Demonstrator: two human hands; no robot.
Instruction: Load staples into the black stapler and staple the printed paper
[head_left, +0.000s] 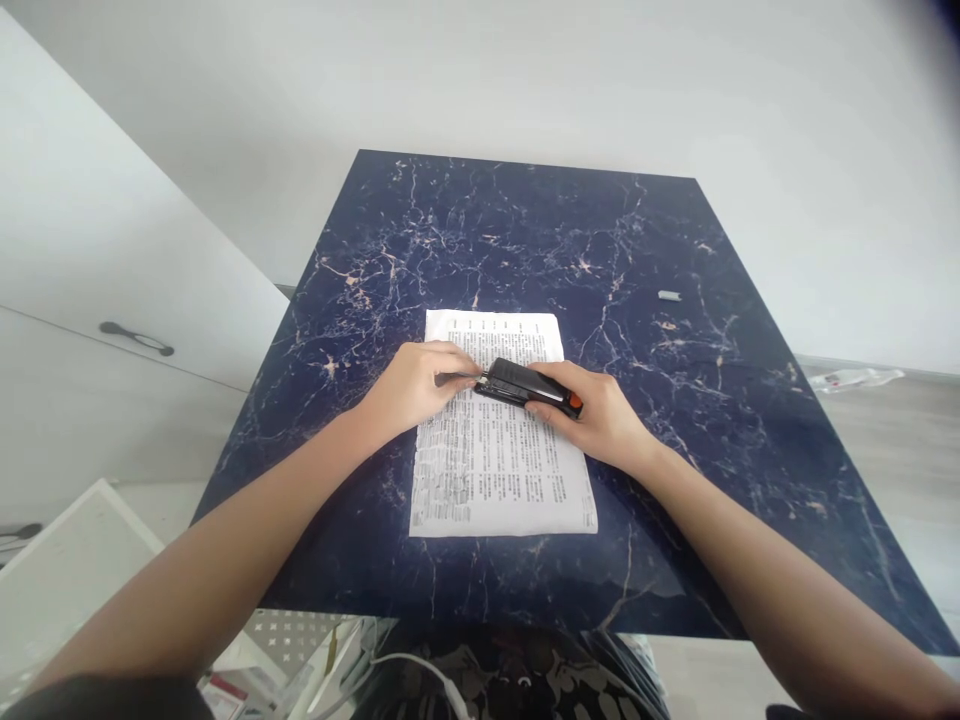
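Note:
A printed sheet of paper (501,470) lies flat in the middle of a dark blue marbled table (525,240). Above the sheet's upper half, my right hand (600,415) is wrapped round a black stapler (525,384) with an orange end. My left hand (420,385) is closed in a pinch at the stapler's left tip, fingers pressed on a thin metal piece there that is too small to name. Both forearms reach in from the near edge.
A small pale grey item (668,296) lies on the table at the far right. A white cabinet with a dark handle (136,339) stands to the left. A white box (67,570) and cluttered items sit below the near edge.

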